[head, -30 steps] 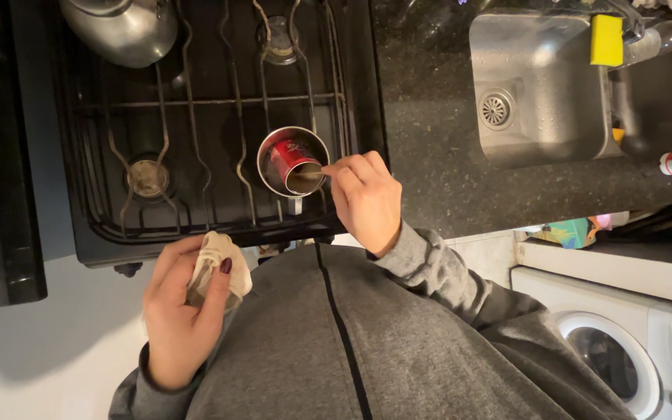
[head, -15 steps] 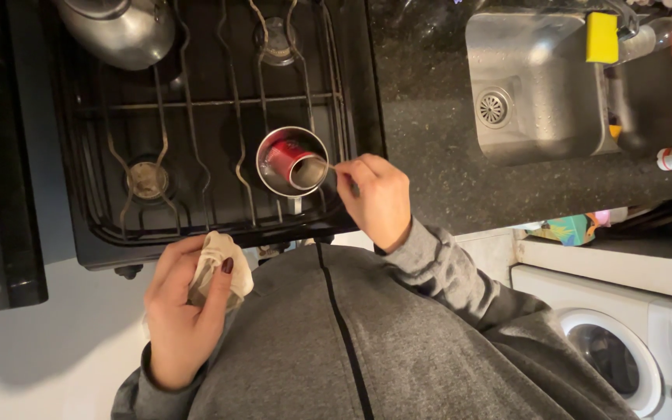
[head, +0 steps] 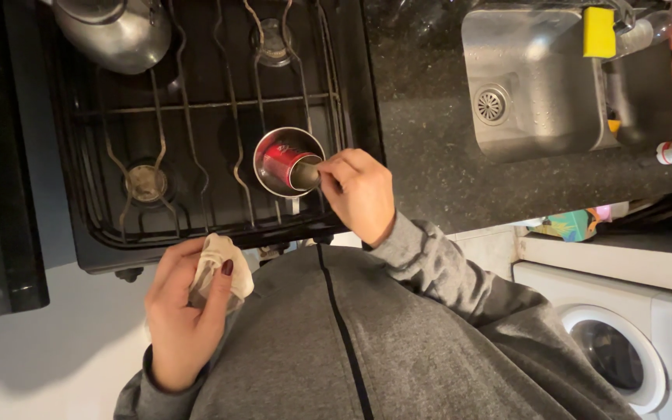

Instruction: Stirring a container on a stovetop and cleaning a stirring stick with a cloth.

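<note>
Right hand (head: 355, 194) has shifted left, pinching a thin utensil at the pot (head: 289, 162) on the stove's (head: 196, 117) front-right burner; left hand (head: 188, 299) clutches a cloth (head: 215, 260); a nudge could tip the pot.

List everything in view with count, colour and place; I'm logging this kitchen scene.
Stove: 1, black, upper left.
Kettle: 1, silver, stove's back left.
Pot: 1, steel, on the front right grate.
Can: 1, red, tilted inside the pot.
Sink: 1, steel, upper right.
Sponge: 1, yellow, sink rim.
Washer: 1, white, lower right.
Cloth: 1, cream, in left hand.
Left hand: holds the cloth.
Right hand: at the can's rim.
</note>
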